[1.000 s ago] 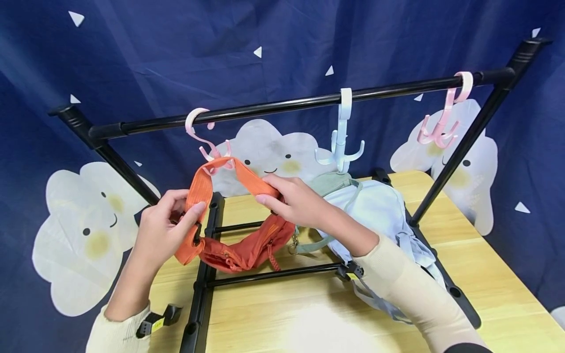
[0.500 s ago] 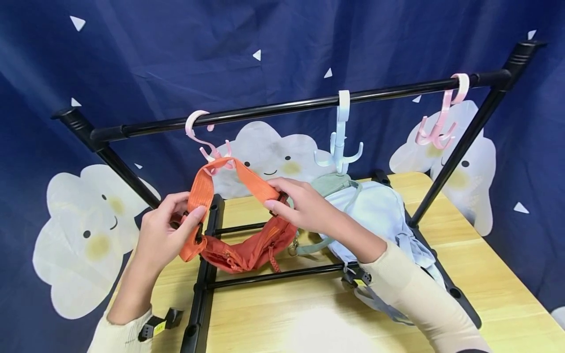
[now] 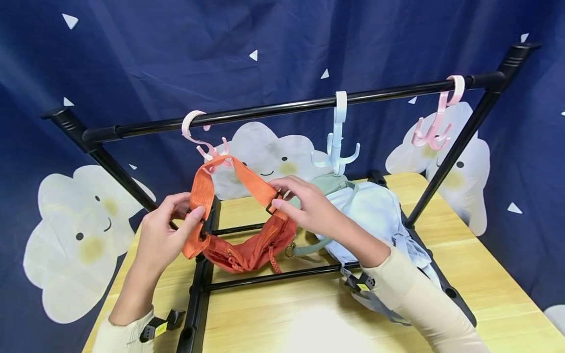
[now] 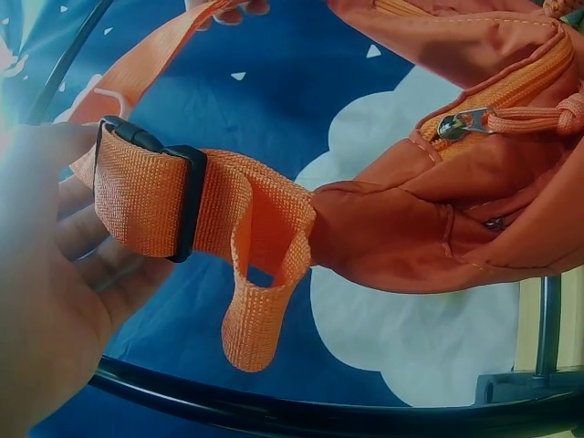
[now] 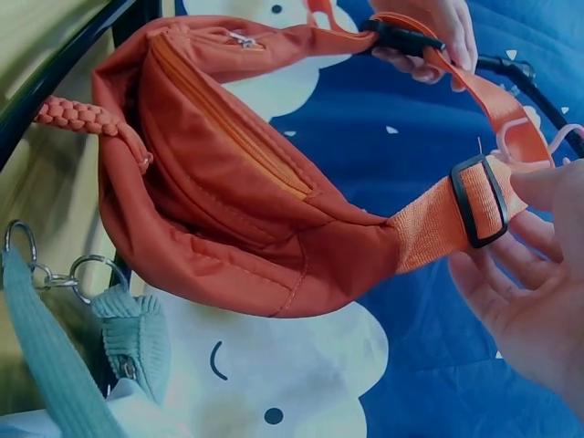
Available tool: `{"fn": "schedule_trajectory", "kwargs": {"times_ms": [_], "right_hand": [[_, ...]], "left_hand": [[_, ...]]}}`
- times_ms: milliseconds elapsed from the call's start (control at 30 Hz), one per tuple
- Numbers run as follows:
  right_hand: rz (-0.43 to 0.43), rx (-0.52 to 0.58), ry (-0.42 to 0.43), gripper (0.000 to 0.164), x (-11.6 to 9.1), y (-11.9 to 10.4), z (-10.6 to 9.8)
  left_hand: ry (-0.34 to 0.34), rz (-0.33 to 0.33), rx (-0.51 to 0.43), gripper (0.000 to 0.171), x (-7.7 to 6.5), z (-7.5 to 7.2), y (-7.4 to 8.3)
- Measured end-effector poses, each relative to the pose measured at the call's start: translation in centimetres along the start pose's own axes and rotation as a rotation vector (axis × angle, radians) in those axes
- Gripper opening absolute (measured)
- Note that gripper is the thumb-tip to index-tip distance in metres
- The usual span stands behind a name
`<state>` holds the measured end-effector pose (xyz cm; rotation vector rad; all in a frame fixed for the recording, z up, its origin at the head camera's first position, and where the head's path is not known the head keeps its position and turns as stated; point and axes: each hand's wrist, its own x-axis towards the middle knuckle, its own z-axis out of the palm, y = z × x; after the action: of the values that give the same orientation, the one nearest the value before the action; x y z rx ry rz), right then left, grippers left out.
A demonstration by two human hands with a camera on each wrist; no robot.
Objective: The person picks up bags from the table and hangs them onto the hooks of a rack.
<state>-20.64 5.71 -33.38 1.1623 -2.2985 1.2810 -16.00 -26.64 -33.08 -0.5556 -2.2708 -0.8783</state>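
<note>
A red-orange waist bag [image 3: 249,250] hangs low between my hands, its zipped pouch sagging toward the table. Its orange strap [image 3: 253,185] rises in a loop across the prongs of the left pink hook [image 3: 212,153]. My left hand [image 3: 163,233] grips the strap, thumb in front, beside the black buckle [image 4: 146,141]. On the other side, my right hand [image 3: 309,206] pinches the strap with thumb and fingers at the black slider [image 5: 479,201]. A short doubled strap end [image 4: 254,333] dangles near the left buckle.
A black rack bar [image 3: 265,112] carries the hooks, including a light blue hook [image 3: 337,142] and another pink hook [image 3: 434,130]. A pale blue backpack [image 3: 375,208] and a green bag [image 3: 328,184] lie behind my right forearm on the wooden table [image 3: 256,314].
My right hand has slid slightly right and down along the strap, so the black slider shows more. The left hand has barely moved. The strap stays across the hook.
</note>
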Motion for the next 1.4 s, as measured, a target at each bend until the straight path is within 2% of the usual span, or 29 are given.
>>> {"fn": "schedule_trajectory", "kwargs": {"times_ms": [300, 633, 833, 1133, 1400], "right_hand": [[0.007, 0.008, 0.034, 0.031, -0.8, 0.5, -0.5], [0.037, -0.038, 0.002, 0.028, -1.7, 0.7, -1.1], [0.07, -0.08, -0.042, 0.03, -2.4, 1.0, -1.5], [0.108, -0.104, -0.078, 0.032, -3.4, 1.4, -1.9], [0.139, -0.155, -0.058, 0.03, -4.7, 2.2, -2.5]], "left_hand": [[0.004, -0.005, -0.002, 0.038, 0.0, 0.1, 0.3], [0.024, 0.007, -0.027, 0.047, 0.3, 0.2, 0.8], [0.086, 0.016, -0.037, 0.039, 0.5, 0.2, 0.9], [0.153, -0.006, -0.04, 0.031, 0.5, 0.2, 0.9], [0.255, 0.052, -0.079, 0.023, 0.3, 0.5, 1.5]]}}
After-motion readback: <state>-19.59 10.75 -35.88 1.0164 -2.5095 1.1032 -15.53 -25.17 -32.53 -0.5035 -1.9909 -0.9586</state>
